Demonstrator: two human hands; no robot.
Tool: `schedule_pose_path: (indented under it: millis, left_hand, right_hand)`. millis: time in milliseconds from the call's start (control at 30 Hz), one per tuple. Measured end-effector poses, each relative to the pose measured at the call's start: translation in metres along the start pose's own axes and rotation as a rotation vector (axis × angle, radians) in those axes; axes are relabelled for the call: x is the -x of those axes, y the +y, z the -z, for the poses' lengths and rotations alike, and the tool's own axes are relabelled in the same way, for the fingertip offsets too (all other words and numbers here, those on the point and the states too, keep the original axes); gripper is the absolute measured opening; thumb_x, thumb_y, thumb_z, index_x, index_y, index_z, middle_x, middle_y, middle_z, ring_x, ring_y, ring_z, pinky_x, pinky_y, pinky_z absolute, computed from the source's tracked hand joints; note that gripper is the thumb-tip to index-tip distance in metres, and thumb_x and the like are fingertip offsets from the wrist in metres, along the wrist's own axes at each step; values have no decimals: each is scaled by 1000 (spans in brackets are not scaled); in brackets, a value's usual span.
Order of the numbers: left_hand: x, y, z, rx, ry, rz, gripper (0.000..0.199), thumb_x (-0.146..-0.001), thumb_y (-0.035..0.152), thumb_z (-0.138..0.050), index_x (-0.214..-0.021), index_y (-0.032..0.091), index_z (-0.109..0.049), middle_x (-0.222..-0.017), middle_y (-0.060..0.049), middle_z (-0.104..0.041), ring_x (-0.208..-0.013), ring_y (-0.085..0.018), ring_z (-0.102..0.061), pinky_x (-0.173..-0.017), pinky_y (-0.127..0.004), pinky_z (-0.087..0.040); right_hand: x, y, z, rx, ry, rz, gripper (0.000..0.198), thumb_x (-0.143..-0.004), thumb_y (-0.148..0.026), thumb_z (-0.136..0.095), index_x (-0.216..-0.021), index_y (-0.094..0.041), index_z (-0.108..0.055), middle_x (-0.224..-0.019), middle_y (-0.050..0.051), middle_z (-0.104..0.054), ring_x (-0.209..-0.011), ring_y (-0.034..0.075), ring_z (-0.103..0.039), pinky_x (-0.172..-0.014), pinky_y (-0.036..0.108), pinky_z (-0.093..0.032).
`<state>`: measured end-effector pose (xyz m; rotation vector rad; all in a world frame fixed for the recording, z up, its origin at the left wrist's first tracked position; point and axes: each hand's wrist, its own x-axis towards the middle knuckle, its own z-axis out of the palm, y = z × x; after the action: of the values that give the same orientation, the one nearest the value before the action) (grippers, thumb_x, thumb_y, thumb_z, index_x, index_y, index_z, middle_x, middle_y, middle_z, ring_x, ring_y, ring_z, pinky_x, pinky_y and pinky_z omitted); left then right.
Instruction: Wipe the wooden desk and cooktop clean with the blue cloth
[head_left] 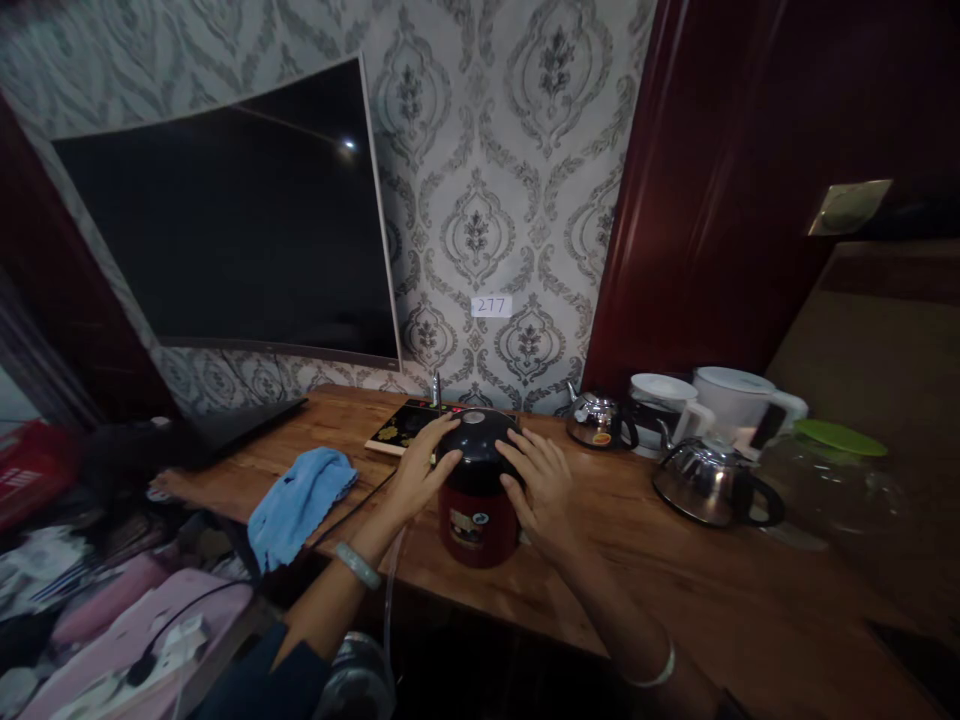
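Head view: red cooker (478, 500) sits clasped between left hand (421, 468) and right hand (544, 485).

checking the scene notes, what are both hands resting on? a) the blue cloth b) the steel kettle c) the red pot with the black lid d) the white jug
c: the left hand and the right hand press against either side of the red pot with the black lid on the wooden counter, while the blue cloth lies apart to the left and the steel kettle stands off to the right.
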<state>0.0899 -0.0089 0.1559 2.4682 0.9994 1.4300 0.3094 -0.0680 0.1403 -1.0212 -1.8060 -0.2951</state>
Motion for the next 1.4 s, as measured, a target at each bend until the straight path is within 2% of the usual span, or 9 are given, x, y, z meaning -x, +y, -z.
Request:
schedule_pose_path:
  millis: [200,400,667,967,1400]
  left_hand:
    - [-2,1,0,30,-2,14,42,-94,40,-51,-132,23,-55,-142,-13,-54,-134,-25,-48,-113,-50,-38]
    - [0,3,-1,36,-3,38,45,-95,40,-48,-137,23,-51,-147,-12,-50,-137,-25,-45,-116,-49,-35]
    - [-1,3,-1,-32,-56,58,51,-96,44,-44,-142,21,-47,-150,-12,-47,-140,-25,-41,-118,-49,-32]
    - [-2,6,-1,-49,-62,59,57,-93,49,-48,-143,20,-46,-151,-12,-46,-141,-25,-41,-118,-48,-31]
    - [-2,1,-4,-39,-54,66,58,-93,50,-47,-144,21,-44,-150,-12,-46,-141,-25,-40,-118,-49,-30]
  right_hand:
    - [-3,-2,-1,9,25,-28,35,-96,-30,-47,-129,-30,-59,-135,5,-62,-127,27,-49,-105,49,-36]
    - [-7,-7,-1,-7,38,-62,31,-97,-29,-48,-123,-28,-63,-133,4,-64,-124,26,-50,-103,48,-36]
    - [-8,-9,-10,-24,147,-108,26,-98,-26,-48,-114,-27,-68,-125,3,-70,-118,24,-54,-101,45,-37]
    - [-6,-4,-7,-14,101,-70,34,-93,-28,-55,-126,-28,-62,-131,4,-66,-121,26,-52,-102,46,-35]
    - [-5,-5,-11,40,118,-61,34,-94,-23,-55,-126,-27,-62,-131,4,-66,-120,25,-52,-101,44,-35]
